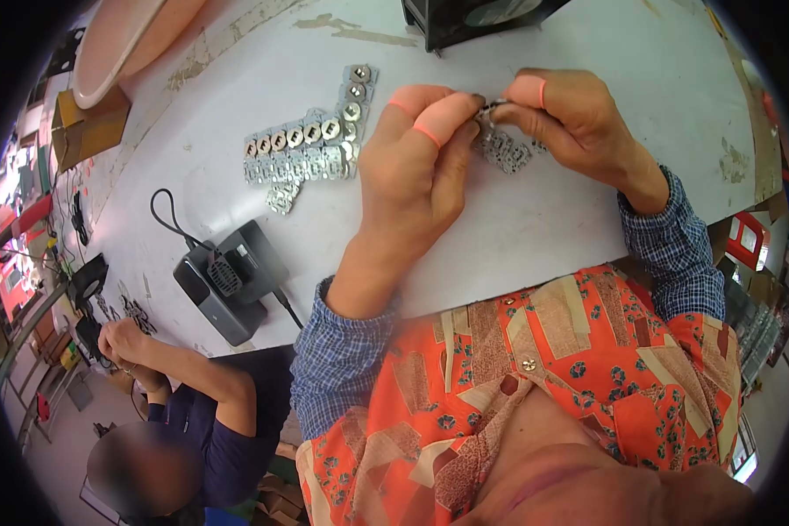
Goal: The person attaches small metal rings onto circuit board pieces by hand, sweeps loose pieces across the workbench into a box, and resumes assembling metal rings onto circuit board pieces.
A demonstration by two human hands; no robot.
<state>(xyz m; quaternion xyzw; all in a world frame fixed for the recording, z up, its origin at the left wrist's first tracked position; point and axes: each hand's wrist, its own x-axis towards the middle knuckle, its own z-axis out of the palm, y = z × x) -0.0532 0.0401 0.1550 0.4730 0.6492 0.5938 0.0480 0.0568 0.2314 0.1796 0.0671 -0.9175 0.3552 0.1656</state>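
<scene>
Nearest, left of the frame's centre, a dark corded device (228, 279) rests on the white table (491, 237). At upper centre, the left hand (421, 153) and right hand (579, 118) meet, fingers and thumbs pinched closed on a small metal part (492, 106), mostly hidden between their tips. A metal cluster (507, 154) shows just below the grip; whether attached, I cannot tell. Joined metal plates (298, 149) lie further left. Beyond, a black box (478, 19) stands at the top edge.

Blue checked sleeves (337, 373); orange floral patchwork-print garment (473, 368); pinkish-orange finger covers (444, 118).
</scene>
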